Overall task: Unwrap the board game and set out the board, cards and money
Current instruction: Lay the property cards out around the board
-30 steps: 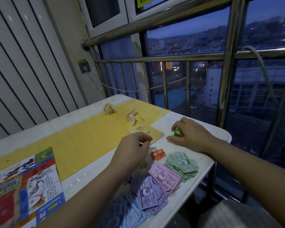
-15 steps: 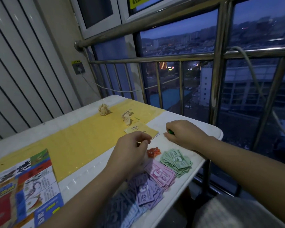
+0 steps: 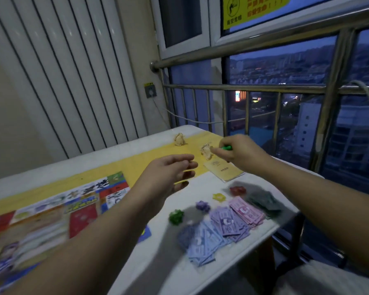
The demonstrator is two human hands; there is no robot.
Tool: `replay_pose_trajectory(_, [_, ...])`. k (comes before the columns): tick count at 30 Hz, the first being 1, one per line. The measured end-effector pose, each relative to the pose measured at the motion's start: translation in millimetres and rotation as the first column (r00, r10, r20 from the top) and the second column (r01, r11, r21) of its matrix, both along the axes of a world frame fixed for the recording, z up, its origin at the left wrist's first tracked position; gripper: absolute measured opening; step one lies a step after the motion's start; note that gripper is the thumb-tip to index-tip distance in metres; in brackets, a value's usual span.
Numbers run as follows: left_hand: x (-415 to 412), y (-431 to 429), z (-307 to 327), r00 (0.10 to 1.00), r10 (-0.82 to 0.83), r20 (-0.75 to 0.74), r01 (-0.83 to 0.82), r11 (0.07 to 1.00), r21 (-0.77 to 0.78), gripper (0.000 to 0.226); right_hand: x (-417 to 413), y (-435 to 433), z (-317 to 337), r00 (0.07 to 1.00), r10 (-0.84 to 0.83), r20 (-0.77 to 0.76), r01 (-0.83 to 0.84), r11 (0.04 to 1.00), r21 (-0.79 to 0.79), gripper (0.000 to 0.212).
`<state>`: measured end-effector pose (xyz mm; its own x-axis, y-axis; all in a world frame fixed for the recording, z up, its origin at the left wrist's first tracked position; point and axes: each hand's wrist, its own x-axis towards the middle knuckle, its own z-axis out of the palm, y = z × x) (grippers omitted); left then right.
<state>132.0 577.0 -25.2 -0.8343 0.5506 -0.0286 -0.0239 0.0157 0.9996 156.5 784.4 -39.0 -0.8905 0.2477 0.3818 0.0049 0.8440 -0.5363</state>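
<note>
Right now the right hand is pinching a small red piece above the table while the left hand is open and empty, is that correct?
Not quite. In the head view the right hand pinches a small green piece, not a red one; a red piece lies on the table. The left hand is open and empty, as you said.

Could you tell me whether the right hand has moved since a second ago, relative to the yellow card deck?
Yes. The right hand, closed on a small green piece, has moved from the near side of the yellow card deck to its far side, beside a crumpled wrapper.

white table point(image 3: 202, 271), game board point(image 3: 58, 211), paper money point(image 3: 226, 226)
</note>
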Motion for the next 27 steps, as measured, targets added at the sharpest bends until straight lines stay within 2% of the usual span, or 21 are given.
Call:
replay_pose_trajectory(4, [9.2, -52.1, 14.6, 0.958, 0.094, 0.271, -0.156, 0.964, 0.217, 0.015, 6.1, -103.4, 33.4, 0.961, 0.255, -0.106, -0.259, 0.966, -0.026, 0.036])
replay_pose_trajectory(8, [26.4, -113.5, 20.5, 0.885, 0.166, 0.435, -0.314, 0.902, 0.297, 0.017, 14.6, -192.7, 40.6, 0.887, 0.429, -0.171, -0.455, 0.873, -0.172, 0.035])
replay_pose_trajectory(11, [49.0, -161.1, 17.1, 0.851, 0.136, 0.508, -0.379, 0.827, 0.414, 0.022, 23.9, -250.3, 35.6, 0.841, 0.507, -0.190, -0.537, 0.824, -0.181, 0.031])
replay_pose_trajectory(15, [82.5, -213.6, 3.6, 0.812, 0.029, 0.583, -0.444, 0.680, 0.584, 0.021, 42.1, -313.3, 25.6, 0.791, 0.582, -0.189, -0.609, 0.780, -0.145, 0.024])
replay_pose_trajectory(20, [109.2, -249.9, -19.9, 0.715, -0.002, 0.700, -0.601, 0.509, 0.616, 0.030, 61.1, -357.9, 8.0, 0.735, 0.669, -0.114, -0.677, 0.713, -0.181, 0.023])
replay_pose_trajectory(27, [138.1, -259.8, -29.4, 0.622, -0.037, 0.782, -0.730, 0.334, 0.596, 0.025, 79.8, -383.0, -8.1, 0.676, 0.737, 0.016, -0.735, 0.676, -0.056, 0.035])
